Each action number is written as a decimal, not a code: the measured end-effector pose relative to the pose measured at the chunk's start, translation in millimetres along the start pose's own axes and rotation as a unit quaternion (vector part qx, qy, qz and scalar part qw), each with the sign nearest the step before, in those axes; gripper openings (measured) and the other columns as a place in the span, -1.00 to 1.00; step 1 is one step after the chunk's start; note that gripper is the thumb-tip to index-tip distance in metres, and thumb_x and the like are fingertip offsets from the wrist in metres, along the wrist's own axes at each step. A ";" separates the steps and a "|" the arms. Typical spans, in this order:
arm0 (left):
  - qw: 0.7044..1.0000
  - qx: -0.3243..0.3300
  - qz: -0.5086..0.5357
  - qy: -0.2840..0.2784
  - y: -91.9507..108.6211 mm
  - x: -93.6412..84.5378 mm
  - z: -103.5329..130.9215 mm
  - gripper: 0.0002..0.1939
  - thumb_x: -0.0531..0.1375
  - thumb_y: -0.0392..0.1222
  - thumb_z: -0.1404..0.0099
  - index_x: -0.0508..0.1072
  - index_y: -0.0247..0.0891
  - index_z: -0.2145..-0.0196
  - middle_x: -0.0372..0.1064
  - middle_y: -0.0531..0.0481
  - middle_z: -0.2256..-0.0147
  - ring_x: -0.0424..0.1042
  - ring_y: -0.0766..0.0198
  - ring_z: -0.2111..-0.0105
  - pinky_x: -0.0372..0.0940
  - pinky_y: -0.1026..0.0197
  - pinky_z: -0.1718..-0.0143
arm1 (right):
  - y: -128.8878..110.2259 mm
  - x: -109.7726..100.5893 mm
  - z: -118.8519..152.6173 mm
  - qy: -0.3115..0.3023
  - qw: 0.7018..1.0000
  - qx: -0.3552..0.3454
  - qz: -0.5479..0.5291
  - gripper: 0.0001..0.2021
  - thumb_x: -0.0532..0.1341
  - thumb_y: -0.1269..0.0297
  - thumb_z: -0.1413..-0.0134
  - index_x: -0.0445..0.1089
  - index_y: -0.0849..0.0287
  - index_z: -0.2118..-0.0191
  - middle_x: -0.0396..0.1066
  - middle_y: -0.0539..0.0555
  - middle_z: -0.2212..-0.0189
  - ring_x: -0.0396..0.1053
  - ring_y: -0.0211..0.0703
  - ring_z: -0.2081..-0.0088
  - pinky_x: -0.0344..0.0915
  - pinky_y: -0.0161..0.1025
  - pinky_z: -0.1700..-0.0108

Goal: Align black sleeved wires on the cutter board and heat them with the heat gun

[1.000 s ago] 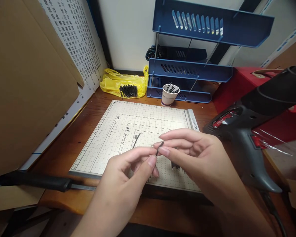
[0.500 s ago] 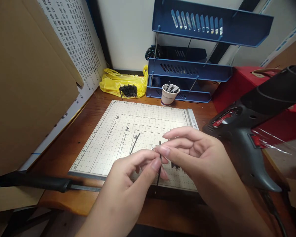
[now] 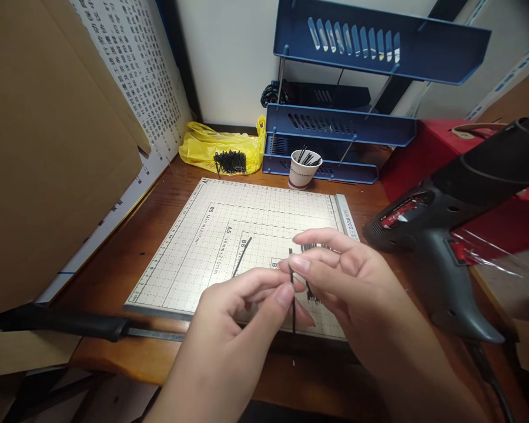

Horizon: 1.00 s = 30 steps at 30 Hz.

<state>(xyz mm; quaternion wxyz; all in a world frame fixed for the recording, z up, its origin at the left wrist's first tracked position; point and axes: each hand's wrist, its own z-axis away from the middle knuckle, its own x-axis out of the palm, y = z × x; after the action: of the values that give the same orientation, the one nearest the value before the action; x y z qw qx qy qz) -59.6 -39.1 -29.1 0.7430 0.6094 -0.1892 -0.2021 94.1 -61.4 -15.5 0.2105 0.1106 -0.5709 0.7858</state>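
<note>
Upright between my two hands is a thin black wire-like piece. A small silvery spot shows below it against the dark table edge; I cannot tell whether it is the wire's tip. My left hand pinches the piece at mid-length between thumb and forefinger. Near its top end, my right hand pinches it too, with the other fingers loosely curled. A similar black piece lies slanted on the paper cutter, left of my hands. Partly hidden behind my right hand is a row of black pieces on the cutter.
At the back, a yellow plastic bag carries a pile of black pieces. A paper cup of black pieces stands before blue trays. A heat gun is at right, the cutter's handle at left, cardboard beyond.
Both hands and the held black piece have shifted slightly to the right. The piece now hangs straighter, and more of the row behind my right hand shows.
</note>
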 end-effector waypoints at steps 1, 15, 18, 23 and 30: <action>1.000 -0.003 0.002 0.005 0.2 0.2 0.6 -0.79 0.19 -0.08 -0.42 0.61 -0.16 0.26 0.48 0.08 0.47 0.39 0.36 0.45 0.34 0.37 0.34 | 0.2 -0.5 0.2 -0.005 1.000 0.004 -0.003 -0.66 0.47 0.36 0.12 0.42 0.11 0.18 0.48 -0.08 0.54 0.37 -0.33 0.58 0.34 -0.36 0.43; 0.999 -0.018 0.045 0.019 -0.8 5.7 1.2 -0.73 0.24 -0.04 -0.38 0.54 -0.21 0.43 0.44 0.05 0.50 0.44 0.33 0.44 0.39 0.34 0.30 | 4.8 -5.3 -2.5 0.028 0.997 0.073 -0.017 -0.63 0.48 0.08 0.09 0.42 0.07 0.19 -0.03 -0.21 0.82 0.14 -0.29 0.60 0.27 -0.34 0.44; 0.999 -0.012 0.028 0.015 -0.5 5.0 1.8 -0.69 0.21 -0.02 -0.40 0.52 -0.21 0.45 0.42 0.05 0.51 0.41 0.33 0.44 0.38 0.34 0.31 | 4.7 -5.3 -1.6 0.034 0.998 0.051 -0.012 -0.59 0.49 0.11 0.10 0.37 0.08 0.17 0.14 -0.20 0.75 0.12 -0.35 0.63 0.24 -0.36 0.48; 1.000 0.003 -0.016 0.014 -0.2 5.7 2.9 -0.64 0.14 -0.01 -0.42 0.48 -0.21 0.49 0.39 0.05 0.51 0.41 0.31 0.42 0.35 0.33 0.32 | 0.8 -1.4 0.8 0.063 0.998 0.000 0.010 -0.57 0.52 0.20 0.17 0.37 0.13 0.19 0.23 -0.19 0.74 0.26 -0.34 0.63 0.29 -0.33 0.42; 0.975 0.014 -0.182 0.130 -0.4 -9.3 -0.5 -0.73 0.19 0.04 -0.36 0.52 -0.15 0.40 0.47 0.06 0.48 0.41 0.25 0.47 0.27 0.27 0.43 | -3.9 -5.6 3.4 0.152 0.972 -0.076 0.164 -0.57 0.52 0.21 0.23 0.52 0.14 0.15 0.54 0.05 0.41 0.33 -0.30 0.54 0.19 -0.38 0.55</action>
<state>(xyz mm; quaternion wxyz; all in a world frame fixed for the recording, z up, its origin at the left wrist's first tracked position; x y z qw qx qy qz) -67.2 -33.8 -29.9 0.7034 0.6647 0.0203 -0.2511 100.6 -64.8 -13.4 0.1705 -0.1218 -0.6007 0.7715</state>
